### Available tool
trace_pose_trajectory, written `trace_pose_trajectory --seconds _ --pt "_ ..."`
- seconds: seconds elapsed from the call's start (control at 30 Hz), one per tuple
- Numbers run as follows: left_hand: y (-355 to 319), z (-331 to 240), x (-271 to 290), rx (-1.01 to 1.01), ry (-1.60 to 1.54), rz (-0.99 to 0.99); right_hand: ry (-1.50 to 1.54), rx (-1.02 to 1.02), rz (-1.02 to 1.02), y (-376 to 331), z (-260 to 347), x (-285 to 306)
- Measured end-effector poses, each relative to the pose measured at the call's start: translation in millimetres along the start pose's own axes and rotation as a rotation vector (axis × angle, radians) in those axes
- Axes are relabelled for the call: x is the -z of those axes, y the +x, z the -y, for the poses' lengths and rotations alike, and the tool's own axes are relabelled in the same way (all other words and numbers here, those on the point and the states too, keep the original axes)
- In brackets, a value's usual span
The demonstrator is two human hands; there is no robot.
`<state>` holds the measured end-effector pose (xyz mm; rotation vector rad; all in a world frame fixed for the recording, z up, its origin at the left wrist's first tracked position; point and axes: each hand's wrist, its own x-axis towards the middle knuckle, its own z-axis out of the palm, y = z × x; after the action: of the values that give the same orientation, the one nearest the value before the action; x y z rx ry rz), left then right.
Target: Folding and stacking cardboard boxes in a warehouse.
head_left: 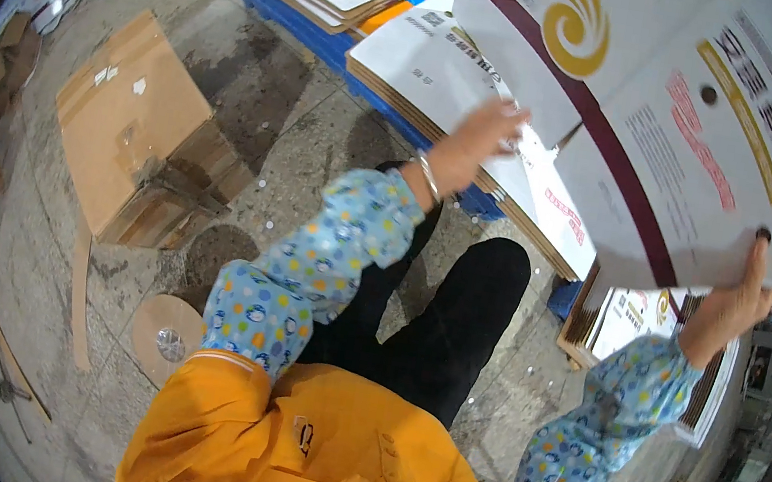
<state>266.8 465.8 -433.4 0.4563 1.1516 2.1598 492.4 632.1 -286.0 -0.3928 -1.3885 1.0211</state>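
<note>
Yellow apron fabric point(315, 450) fills the six o'clock edge, closest to the lens, with black trousers point(452, 331) above it. Two forearms in patterned blue sleeve covers rise from there. At about twelve o'clock from the apron, the left hand point(481, 141), a bangle on its wrist, has its grip closed on the lower left edge of a large flattened white carton point(681, 136) with a maroon band and gold swirl. At three o'clock, the right hand point(731, 303) presses up against the carton's lower right edge, thumb laid on its face; the fingers sit behind the board, so how far that grip wraps cannot be told. The carton is held up, tilted, filling the one to two o'clock area above a stack of similar flat cartons point(466, 103) on a blue pallet point(317, 36). At nine o'clock, plain brown cardboard point(125, 117) lies on the concrete floor point(40, 219).
</note>
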Motion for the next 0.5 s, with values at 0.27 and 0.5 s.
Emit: trace_pose_trajectory --seconds 0.27,0.5 --pt "-27.4 -151.1 1.2 -0.451 0.091 0.138 -0.118 0.166 0.140 6.3 -30.6 -9.9" --pt "-62.9 -197.1 -11.0 -0.514 -0.130 0.201 -0.205 0.096 0.368 -8.9 -41.6 9.1"
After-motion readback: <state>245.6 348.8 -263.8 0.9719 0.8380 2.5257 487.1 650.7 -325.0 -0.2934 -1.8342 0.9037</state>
